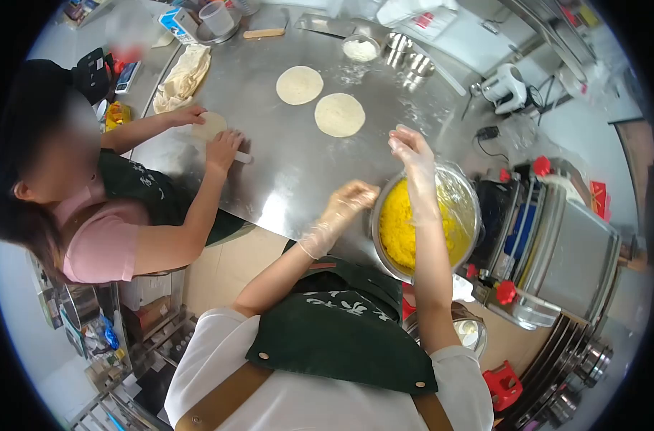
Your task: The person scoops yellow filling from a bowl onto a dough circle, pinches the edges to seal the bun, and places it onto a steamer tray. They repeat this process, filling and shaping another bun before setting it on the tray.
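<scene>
My left hand, in a clear plastic glove, is at the left rim of a large metal bowl, its fingers curled together; what they hold, if anything, is too small to tell. My right hand, also gloved, is raised above the bowl's far edge with fingers bent and pressed near each other; nothing can be made out in it. Yellow crumbly filling lies in the bowl, partly hidden by my right forearm. Clear plastic film covers its right side. Two flat round dough sheets lie beyond my hands.
On the left a co-worker's hands work a dough round with a rolling pin. A cloth, a flour bowl and metal cups stand farther back. Metal equipment is at the right.
</scene>
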### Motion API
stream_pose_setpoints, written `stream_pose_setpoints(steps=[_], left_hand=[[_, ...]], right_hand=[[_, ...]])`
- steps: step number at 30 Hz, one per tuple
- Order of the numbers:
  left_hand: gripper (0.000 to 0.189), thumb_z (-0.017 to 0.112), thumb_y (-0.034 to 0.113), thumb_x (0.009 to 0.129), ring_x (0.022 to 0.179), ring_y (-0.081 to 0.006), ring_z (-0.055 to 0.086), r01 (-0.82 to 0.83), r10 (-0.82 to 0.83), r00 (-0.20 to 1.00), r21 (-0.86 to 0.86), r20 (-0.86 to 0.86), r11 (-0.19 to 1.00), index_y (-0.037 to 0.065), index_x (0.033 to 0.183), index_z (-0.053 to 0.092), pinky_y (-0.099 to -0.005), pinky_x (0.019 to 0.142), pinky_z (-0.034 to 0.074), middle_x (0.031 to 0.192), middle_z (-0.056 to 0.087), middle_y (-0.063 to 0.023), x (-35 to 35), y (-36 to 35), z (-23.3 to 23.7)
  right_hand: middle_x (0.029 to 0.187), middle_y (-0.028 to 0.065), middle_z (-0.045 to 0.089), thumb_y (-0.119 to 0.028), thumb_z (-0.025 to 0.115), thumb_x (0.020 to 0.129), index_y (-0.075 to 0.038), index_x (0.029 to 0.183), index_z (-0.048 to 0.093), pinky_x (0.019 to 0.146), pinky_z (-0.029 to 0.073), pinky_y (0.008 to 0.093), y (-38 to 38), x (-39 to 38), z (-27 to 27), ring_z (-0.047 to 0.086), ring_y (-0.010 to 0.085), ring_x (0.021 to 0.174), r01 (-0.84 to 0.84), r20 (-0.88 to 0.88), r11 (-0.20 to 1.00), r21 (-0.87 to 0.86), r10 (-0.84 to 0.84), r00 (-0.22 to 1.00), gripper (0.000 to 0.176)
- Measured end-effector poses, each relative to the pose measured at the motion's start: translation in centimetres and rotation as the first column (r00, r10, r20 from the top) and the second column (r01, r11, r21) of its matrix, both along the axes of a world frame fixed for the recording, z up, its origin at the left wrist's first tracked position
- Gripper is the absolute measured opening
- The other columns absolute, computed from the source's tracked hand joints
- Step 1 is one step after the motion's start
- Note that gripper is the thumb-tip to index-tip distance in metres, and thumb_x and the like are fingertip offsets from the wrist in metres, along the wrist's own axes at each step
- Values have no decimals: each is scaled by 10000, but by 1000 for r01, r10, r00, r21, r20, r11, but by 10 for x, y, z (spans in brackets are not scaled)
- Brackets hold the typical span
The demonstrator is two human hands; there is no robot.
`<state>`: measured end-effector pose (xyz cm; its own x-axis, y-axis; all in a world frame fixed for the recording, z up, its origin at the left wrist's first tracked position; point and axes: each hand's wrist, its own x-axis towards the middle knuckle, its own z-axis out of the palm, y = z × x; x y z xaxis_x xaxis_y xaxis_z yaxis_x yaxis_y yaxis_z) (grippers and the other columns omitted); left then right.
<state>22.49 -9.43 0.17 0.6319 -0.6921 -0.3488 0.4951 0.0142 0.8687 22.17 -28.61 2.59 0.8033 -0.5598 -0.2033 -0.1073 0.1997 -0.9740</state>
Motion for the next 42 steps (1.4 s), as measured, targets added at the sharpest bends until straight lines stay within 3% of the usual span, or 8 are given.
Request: stream_pose_setpoints(steps=[6, 18, 21, 24, 33, 36, 39, 42], left_hand=[[209, 594, 237, 997, 856, -106, 549, -131, 146, 988, 211, -57, 969, 38, 986, 656, -282, 857, 448, 887, 611, 1, 73, 34, -6], [189, 609, 215, 985, 844, -102, 548, -260, 341, 913, 324, -225, 910, 41, 991, 680, -265, 848, 444, 867, 613, 8, 139, 54, -54], [197, 604, 227, 984, 866, -107, 562, -250, 346, 903, 344, -256, 905, 47, 992, 684, -271, 861, 448, 891, 630, 3, 152, 55, -64], [211, 594, 243, 986, 888, -107, 571, -227, 339, 897, 363, -283, 904, 52, 996, 686, -279, 877, 449, 915, 642, -5, 163, 53, -74], [211, 578, 249, 988, 885, -113, 578, -251, 356, 863, 306, -359, 918, 67, 992, 683, -286, 887, 451, 925, 644, -5, 175, 50, -84], [208, 565, 244, 999, 885, -112, 580, -299, 393, 842, 286, -371, 910, 70, 1001, 678, -290, 891, 455, 932, 644, -7, 175, 50, -85], [222, 538, 242, 1013, 891, -117, 580, -349, 418, 824, 239, -382, 906, 62, 1023, 668, -292, 893, 457, 947, 639, -14, 173, 54, -86], [247, 508, 238, 1021, 925, -130, 582, -427, 448, 784, 151, -429, 891, 41, 1080, 645, -301, 906, 454, 994, 634, -28, 175, 56, -103]], right_hand=[[1081, 100, 703, -224, 756, 804, -34, 1148, 659, 898, 508, 327, -9, 140, -104, 668, 208, 1013, -154, -363, 899, -410, -7, 932, 405], [1035, 66, 699, -290, 735, 760, -130, 1022, 684, 876, 508, 379, 30, 356, -157, 655, 264, 1020, -409, -483, 495, -767, -24, 875, 311], [1039, 67, 706, -270, 741, 751, -137, 1009, 681, 864, 512, 382, 34, 373, -162, 664, 269, 1010, -520, -602, 440, -732, -60, 796, 296], [1017, 71, 716, -255, 735, 747, -150, 984, 692, 852, 517, 376, 31, 382, -158, 674, 276, 996, -595, -732, 595, -540, 17, 681, 263], [950, 64, 733, -213, 683, 812, -184, 1002, 715, 847, 519, 392, 36, 375, -146, 693, 287, 939, -665, -709, 533, -523, 160, 686, 194], [926, 82, 727, -236, 657, 840, -173, 991, 701, 804, 521, 398, 43, 357, -157, 692, 283, 914, -446, -370, 400, -801, 255, 893, 169], [999, 81, 723, -205, 654, 850, -126, 1018, 692, 806, 521, 405, 54, 339, -140, 678, 293, 947, -578, -451, 401, -711, 370, 812, 189], [915, 143, 705, -211, 658, 851, -143, 1034, 698, 762, 529, 387, 71, 315, -123, 682, 315, 831, -442, -287, 502, -743, 358, 889, 199]])
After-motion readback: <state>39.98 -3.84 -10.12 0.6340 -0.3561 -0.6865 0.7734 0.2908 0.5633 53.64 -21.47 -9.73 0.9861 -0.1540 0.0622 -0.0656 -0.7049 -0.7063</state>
